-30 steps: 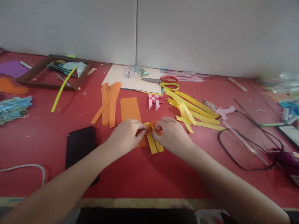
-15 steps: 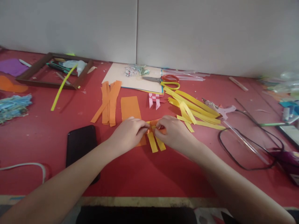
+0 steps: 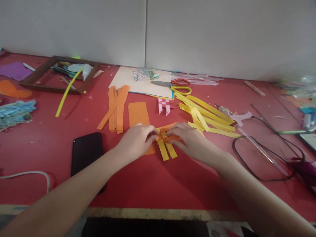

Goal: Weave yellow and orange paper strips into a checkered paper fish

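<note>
Between the left hand (image 3: 137, 140) and the right hand (image 3: 191, 140), a weave of yellow and orange strips (image 3: 163, 139) is held over the red tabletop (image 3: 170, 187). Its left edge is pinched between left thumb and fingers; at its right side, right thumb and fingers are slightly parted. An orange sheet (image 3: 139, 113) is partly covered by the left hand.

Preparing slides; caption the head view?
Left hand and right hand at crossed yellow and orange paper strips, red tabletop below.
</note>
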